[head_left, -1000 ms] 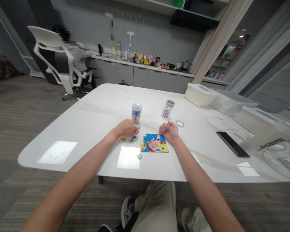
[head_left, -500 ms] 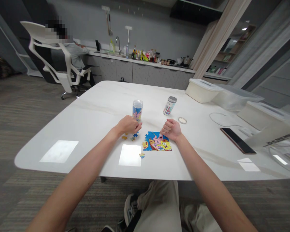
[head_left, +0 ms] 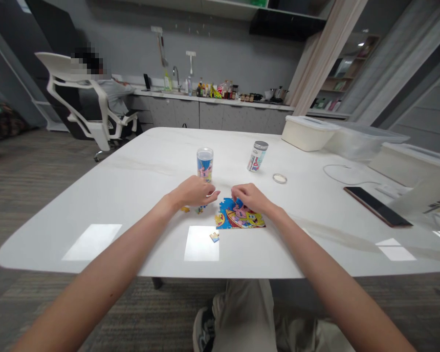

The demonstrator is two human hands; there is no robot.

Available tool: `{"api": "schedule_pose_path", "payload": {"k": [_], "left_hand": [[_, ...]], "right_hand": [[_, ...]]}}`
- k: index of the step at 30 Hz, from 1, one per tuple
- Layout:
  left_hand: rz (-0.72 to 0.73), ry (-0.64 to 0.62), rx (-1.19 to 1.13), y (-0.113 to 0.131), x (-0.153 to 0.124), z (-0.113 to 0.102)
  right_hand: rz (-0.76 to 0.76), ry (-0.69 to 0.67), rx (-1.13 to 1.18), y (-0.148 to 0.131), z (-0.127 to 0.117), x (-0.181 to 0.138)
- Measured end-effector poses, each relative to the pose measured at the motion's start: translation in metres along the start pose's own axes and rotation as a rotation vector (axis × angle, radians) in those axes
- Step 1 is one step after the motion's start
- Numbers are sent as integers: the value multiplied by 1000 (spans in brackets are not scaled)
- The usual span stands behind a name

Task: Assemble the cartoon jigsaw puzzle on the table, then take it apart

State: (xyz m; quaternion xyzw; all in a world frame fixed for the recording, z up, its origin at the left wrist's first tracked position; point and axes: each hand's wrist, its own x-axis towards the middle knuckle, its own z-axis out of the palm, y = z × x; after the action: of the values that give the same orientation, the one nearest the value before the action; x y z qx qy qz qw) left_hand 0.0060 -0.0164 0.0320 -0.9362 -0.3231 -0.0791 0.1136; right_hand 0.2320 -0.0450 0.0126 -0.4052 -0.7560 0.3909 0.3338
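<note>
A partly joined cartoon jigsaw puzzle (head_left: 234, 220) lies flat on the white table, blue with pink and yellow figures, its left edge jagged. My right hand (head_left: 252, 196) is over its upper part, fingers curled and pointing down; what they hold, if anything, is hidden. To the left, my left hand (head_left: 194, 190) is closed with the thumb sticking out toward the puzzle, and its grip is hidden too. Loose puzzle pieces (head_left: 200, 210) lie below the left hand, partly covered. A single puzzle piece (head_left: 214, 237) lies nearer the table's front edge. Behind the left hand stands a clear picture-printed canister (head_left: 205, 164).
A second canister (head_left: 257, 156) with a grey lid stands behind the puzzle, a ring-shaped lid (head_left: 279, 178) beside it. At right are a phone (head_left: 377, 206), a cable (head_left: 330, 173) and lidded storage boxes (head_left: 308, 133). A person sits in a white chair (head_left: 102, 110) at back left.
My right hand has turned from a raised fist to fingers pointing down over the puzzle, moving left. My left hand has shifted slightly, its thumb now reaching toward the puzzle. The view has tilted up.
</note>
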Motion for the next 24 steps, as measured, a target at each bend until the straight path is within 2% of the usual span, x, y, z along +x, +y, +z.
{"api": "schedule_pose_path", "payload": {"k": [3, 6, 14, 19, 24], "left_hand": [[18, -8, -14, 3, -1, -2], [5, -33, -16, 7, -6, -5], [65, -104, -146, 23, -21, -11], [74, -168, -216, 24, -22, -13], [67, -209, -319, 23, -22, -12]], "right_hand": [[-80, -42, -332, -4, 0, -2], [-132, -69, -435, -5, -4, -3], [-171, -186, -561, -23, -4, -8], [-102, -320, -555, -31, 1, -11], [-60, -346, -517, -31, 5, -10]]}}
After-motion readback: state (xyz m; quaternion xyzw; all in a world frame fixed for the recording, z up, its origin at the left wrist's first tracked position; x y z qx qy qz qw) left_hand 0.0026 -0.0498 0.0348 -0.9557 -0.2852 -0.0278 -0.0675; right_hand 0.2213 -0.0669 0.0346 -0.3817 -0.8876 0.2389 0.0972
